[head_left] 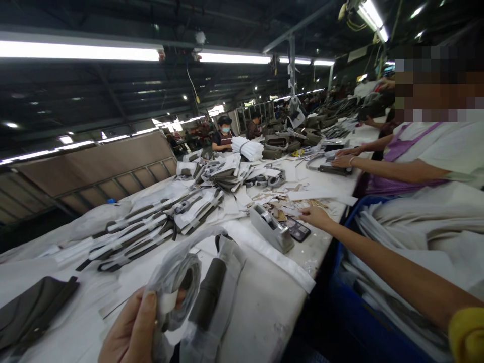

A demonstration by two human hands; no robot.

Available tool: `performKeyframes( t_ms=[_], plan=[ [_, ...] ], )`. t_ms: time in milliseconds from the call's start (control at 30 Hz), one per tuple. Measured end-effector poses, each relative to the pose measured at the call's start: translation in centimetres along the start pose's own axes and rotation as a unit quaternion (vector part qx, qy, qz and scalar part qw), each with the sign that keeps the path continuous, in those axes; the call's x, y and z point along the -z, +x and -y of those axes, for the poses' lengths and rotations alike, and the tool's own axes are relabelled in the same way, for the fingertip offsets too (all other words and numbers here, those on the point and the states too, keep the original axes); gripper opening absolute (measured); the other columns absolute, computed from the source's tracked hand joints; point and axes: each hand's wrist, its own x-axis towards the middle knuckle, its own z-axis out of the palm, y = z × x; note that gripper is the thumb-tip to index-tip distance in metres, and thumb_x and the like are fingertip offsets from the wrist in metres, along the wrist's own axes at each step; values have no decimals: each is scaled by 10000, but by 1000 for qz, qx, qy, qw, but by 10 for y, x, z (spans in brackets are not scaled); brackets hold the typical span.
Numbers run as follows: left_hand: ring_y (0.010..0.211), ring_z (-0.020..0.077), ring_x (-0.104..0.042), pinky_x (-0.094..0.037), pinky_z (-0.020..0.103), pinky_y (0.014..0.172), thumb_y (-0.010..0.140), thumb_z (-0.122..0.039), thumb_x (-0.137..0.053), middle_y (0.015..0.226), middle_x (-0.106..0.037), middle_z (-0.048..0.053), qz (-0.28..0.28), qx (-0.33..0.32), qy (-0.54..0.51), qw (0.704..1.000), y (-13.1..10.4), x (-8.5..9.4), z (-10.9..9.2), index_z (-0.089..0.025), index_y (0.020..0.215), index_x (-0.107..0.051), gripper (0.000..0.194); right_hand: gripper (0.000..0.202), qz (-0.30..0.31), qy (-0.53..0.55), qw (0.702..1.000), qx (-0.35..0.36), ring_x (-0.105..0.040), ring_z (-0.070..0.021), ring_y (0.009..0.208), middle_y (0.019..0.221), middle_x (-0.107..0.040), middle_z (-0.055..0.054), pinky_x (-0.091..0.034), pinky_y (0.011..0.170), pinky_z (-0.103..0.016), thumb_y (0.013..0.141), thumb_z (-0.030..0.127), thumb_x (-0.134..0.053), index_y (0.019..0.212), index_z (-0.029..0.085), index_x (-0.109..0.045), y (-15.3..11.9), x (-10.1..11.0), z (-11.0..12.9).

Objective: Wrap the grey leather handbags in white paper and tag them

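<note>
plastic-wrapped coiled strap [170,272] is up close, held above the worktable [260,322], my left hand [130,325] clamped on its edge, thumb on the near side, probably so the coil doesn't spring loose. my right hand [315,218] is stretched out to the paper scraps [274,199], near what looks like a phone [300,231]; whether its fingertips grip one, i can't tell. the tape dispenser [270,229] stands just beside, presumably for easy reach.

Tube lights [79,51] glow under a dark roof [86,17]; brown panels [98,165] stand leftward.
</note>
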Motion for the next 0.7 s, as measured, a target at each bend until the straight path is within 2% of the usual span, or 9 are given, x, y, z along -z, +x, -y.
performKeyframes(
  t_ms=[100, 200, 267, 433, 533, 700],
  plan=[
    [670, 175, -673, -555, 205, 540, 785, -636, -680, 750, -696, 15, 14, -5, -1, 1000, -1, 0, -2, -185, 982, -669, 493, 207, -46, -49, 997, 34, -636, -263, 1034, 1031, -716, -92, -489, 791, -321, 908, 235, -554, 961, 215, -753, -25, -5, -4],
    [666, 180, -672, -552, 211, 527, 785, -630, -682, 738, -693, 22, 17, -13, 1, 1000, -1, 0, -2, -176, 967, -671, 490, 359, -47, -76, 995, 54, -624, -273, 1095, 1162, -695, -72, -483, 837, -335, 839, 118, -569, 1120, 280, -723, -40, -12, -6],
    [661, 180, -672, -551, 212, 521, 784, -627, -683, 736, -693, 24, 17, -16, 2, 1000, -1, 0, -1, -173, 961, -669, 487, 441, -44, -82, 994, 53, -636, -263, 1080, 1181, -691, -66, -490, 850, -337, 848, 102, -546, 1223, 295, -677, -40, -15, -6],
    [688, 180, -682, -557, 208, 534, 774, -629, -691, 775, -709, 25, 4, -23, 11, 1000, -1, -1, -3, -176, 951, -654, 488, 264, -31, -71, 996, 32, -625, -222, 1078, 1158, -676, -77, -498, 946, -396, 996, 308, -503, 1174, 194, -662, -14, -20, 4],
    [689, 184, -680, -557, 215, 533, 767, -629, -695, 772, -707, 23, 5, -25, 15, 1000, -2, -3, -6, -176, 949, -650, 490, 275, 2, -69, 998, -8, -635, -209, 1006, 1116, -655, -79, -536, 898, -429, 969, 381, -586, 1113, 152, -639, 4, -26, 9],
    [646, 183, -663, -559, 232, 538, 769, -636, -681, 725, -690, 27, 15, -42, 4, 999, -5, -6, -11, -168, 913, -648, 491, 266, 38, -50, 997, -47, -643, -187, 921, 1078, -649, -67, -566, 809, -375, 953, 373, -617, 1100, 152, -632, 23, -30, 3]
  ],
)
